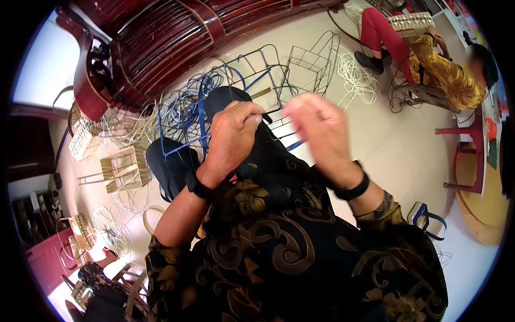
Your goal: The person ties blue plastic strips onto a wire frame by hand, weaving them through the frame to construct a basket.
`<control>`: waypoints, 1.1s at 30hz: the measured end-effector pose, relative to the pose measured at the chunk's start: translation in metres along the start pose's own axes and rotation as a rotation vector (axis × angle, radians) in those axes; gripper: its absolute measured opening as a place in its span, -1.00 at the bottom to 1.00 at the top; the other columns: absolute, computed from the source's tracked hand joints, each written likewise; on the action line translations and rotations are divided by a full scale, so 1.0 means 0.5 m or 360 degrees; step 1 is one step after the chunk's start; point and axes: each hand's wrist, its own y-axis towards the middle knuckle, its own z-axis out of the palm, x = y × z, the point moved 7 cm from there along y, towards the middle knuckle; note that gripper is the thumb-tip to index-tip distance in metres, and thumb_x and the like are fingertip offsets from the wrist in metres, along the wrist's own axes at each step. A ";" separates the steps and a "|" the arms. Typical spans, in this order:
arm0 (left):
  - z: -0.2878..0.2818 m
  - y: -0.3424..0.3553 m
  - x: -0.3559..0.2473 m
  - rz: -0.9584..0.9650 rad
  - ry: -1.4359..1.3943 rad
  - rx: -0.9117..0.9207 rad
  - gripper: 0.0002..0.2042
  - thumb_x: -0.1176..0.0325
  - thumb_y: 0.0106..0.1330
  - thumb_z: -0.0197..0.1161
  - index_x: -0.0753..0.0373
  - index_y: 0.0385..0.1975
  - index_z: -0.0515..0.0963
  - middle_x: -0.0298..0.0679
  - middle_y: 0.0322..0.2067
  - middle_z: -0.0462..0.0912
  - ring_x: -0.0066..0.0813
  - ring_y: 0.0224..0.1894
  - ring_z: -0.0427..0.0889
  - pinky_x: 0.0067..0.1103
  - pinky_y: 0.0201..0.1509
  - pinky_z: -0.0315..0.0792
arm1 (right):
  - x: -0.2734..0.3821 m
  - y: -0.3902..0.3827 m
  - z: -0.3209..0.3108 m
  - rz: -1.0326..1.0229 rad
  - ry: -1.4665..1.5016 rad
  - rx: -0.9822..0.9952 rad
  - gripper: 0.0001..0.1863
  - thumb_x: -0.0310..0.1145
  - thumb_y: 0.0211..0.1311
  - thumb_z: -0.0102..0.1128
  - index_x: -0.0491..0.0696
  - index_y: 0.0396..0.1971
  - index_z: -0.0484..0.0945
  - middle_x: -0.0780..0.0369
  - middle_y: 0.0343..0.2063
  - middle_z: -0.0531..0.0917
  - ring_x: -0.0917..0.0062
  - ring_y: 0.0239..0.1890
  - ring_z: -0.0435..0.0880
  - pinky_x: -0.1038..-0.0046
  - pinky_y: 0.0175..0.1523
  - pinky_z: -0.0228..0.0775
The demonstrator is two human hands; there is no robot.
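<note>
A wire frame (185,146), partly wrapped in blue strip, rests over my dark-clad legs. My left hand (232,134) is closed, its thumb and forefinger pinched on a dark bar of that frame. Just to the right, my right hand (319,134) is raised with curled fingers near the frame's bar, slightly blurred; what it holds, if anything, is too unclear to name. Tangled blue strips (182,107) lie beyond the frame, and another bare wire frame (308,64) stands past my hands.
A red wooden bench (171,32) spans the back. Woven baskets (123,169) and pale strip coils (355,78) lie on the floor. A seated person (440,75) works at right beside a red stool (464,131); another person (96,292) is at lower left.
</note>
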 end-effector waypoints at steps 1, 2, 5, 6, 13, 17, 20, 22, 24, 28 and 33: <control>0.000 -0.002 -0.004 -0.0025 0.0025 0.0020 -0.90 0.55 0.16 0.21 0.32 -0.36 0.62 -0.04 -0.46 0.62 -0.07 -0.35 0.62 -0.36 -0.25 0.48 | 0.020 0.005 -0.022 -0.0115 -0.0090 -0.0074 -0.79 -0.34 0.37 0.13 -0.12 -0.42 0.62 0.41 -0.61 0.53 0.85 -0.52 0.40 0.66 -0.47 0.23; 0.000 0.000 -0.004 -0.0052 0.0050 0.0039 -0.90 0.54 0.17 0.20 0.31 -0.35 0.63 -0.03 -0.46 0.62 -0.06 -0.35 0.62 -0.35 -0.24 0.47 | 0.013 0.010 -0.039 -0.0128 -0.0303 -0.0073 -0.80 -0.35 0.36 0.16 -0.14 -0.42 0.61 0.36 -0.62 0.54 0.78 -0.56 0.44 0.62 -0.47 0.26; 0.001 0.009 0.003 -0.0077 0.0121 0.0128 -0.87 0.54 0.18 0.18 0.31 -0.30 0.61 -0.05 -0.44 0.61 -0.11 -0.35 0.60 -0.36 -0.25 0.45 | -0.002 0.004 -0.030 -0.0442 -0.0869 0.0004 -0.83 -0.36 0.31 0.20 -0.16 -0.40 0.60 0.19 -0.61 0.58 0.51 -0.60 0.54 0.49 -0.46 0.35; 0.004 0.010 0.009 -0.0074 0.0145 0.0150 -0.87 0.53 0.19 0.18 0.32 -0.29 0.60 -0.08 -0.44 0.60 -0.22 -0.38 0.59 -0.42 -0.27 0.43 | -0.004 -0.006 -0.015 -0.0582 -0.1037 0.0049 -0.83 -0.35 0.29 0.20 -0.16 -0.39 0.59 0.13 -0.60 0.59 0.41 -0.60 0.58 0.45 -0.45 0.38; 0.005 0.010 0.000 -0.0108 0.0154 0.0170 -0.90 0.54 0.18 0.16 0.29 -0.34 0.59 -0.04 -0.44 0.64 -0.02 -0.25 0.61 -0.25 -0.19 0.46 | -0.065 -0.018 0.047 -0.0324 -0.1089 0.0091 -0.80 -0.30 0.26 0.23 -0.15 -0.37 0.59 0.07 -0.65 0.59 0.18 -0.60 0.62 0.30 -0.48 0.41; 0.006 0.009 0.002 -0.0064 0.0168 0.0141 -0.89 0.54 0.17 0.16 0.29 -0.34 0.59 -0.04 -0.45 0.63 -0.01 -0.27 0.61 -0.25 -0.20 0.46 | -0.075 -0.009 0.047 -0.0191 -0.0850 0.0050 -0.83 -0.37 0.26 0.22 -0.18 -0.43 0.56 0.08 -0.65 0.60 0.25 -0.62 0.61 0.35 -0.47 0.42; 0.005 0.008 0.002 -0.0046 0.0166 0.0124 -0.89 0.55 0.16 0.16 0.29 -0.34 0.59 -0.03 -0.46 0.62 -0.01 -0.28 0.61 -0.25 -0.21 0.47 | -0.072 -0.006 0.048 -0.0169 -0.0808 0.0028 -0.85 -0.43 0.25 0.22 -0.19 -0.46 0.54 0.09 -0.66 0.60 0.29 -0.63 0.60 0.38 -0.48 0.41; 0.003 0.008 0.001 -0.0050 0.0161 0.0124 -0.88 0.55 0.15 0.16 0.29 -0.34 0.59 -0.03 -0.46 0.62 -0.01 -0.29 0.61 -0.25 -0.21 0.47 | -0.077 -0.005 0.048 -0.0199 -0.0791 0.0005 -0.87 -0.46 0.24 0.21 -0.19 -0.46 0.52 0.08 -0.66 0.59 0.31 -0.64 0.60 0.39 -0.49 0.40; 0.004 0.005 0.005 -0.0042 0.0175 0.0123 -0.88 0.54 0.20 0.20 0.31 -0.29 0.60 -0.09 -0.45 0.60 -0.18 -0.36 0.61 -0.39 -0.27 0.45 | -0.080 -0.002 0.049 -0.0277 -0.0817 -0.0033 -0.87 -0.47 0.23 0.21 -0.19 -0.46 0.53 0.08 -0.66 0.59 0.36 -0.65 0.57 0.41 -0.49 0.39; 0.001 0.001 0.005 -0.0025 0.0160 0.0052 -0.86 0.56 0.19 0.23 0.31 -0.26 0.61 -0.11 -0.43 0.60 -0.24 -0.40 0.61 -0.47 -0.30 0.45 | -0.094 0.000 0.049 -0.0200 -0.0732 -0.0065 -0.88 -0.48 0.23 0.19 -0.20 -0.48 0.54 0.12 -0.69 0.56 0.55 -0.67 0.50 0.46 -0.50 0.36; 0.008 -0.002 -0.004 0.0255 0.0200 -0.0020 -0.84 0.57 0.11 0.21 0.27 -0.30 0.60 -0.13 -0.40 0.63 -0.14 -0.31 0.61 -0.38 -0.24 0.48 | -0.115 0.005 0.045 0.0158 -0.0356 -0.0074 -0.86 -0.46 0.23 0.16 -0.19 -0.48 0.54 0.19 -0.73 0.49 0.69 -0.64 0.44 0.49 -0.52 0.32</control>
